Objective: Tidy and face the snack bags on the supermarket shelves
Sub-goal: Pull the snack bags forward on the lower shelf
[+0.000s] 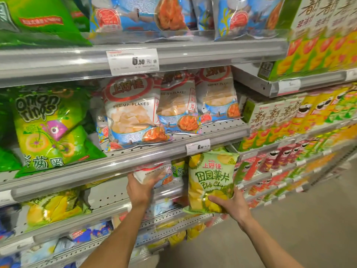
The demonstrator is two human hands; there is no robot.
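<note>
My left hand grips a white shrimp flakes bag from below, just under the front rail of the middle shelf. My right hand holds the lower edge of a green and yellow durian potato chips bag, upright and facing me, in front of the lower shelf. On the middle shelf above stand three shrimp flakes bags, the left one leaning forward. Green onion rings bags lie tilted at the left of that shelf.
A top shelf holds blue shrimp bags and green bags. Price tags hang on the rails. To the right, shelves carry boxed snacks and chip tubes. Lower shelves hold durian chips bags. The aisle floor lies at right.
</note>
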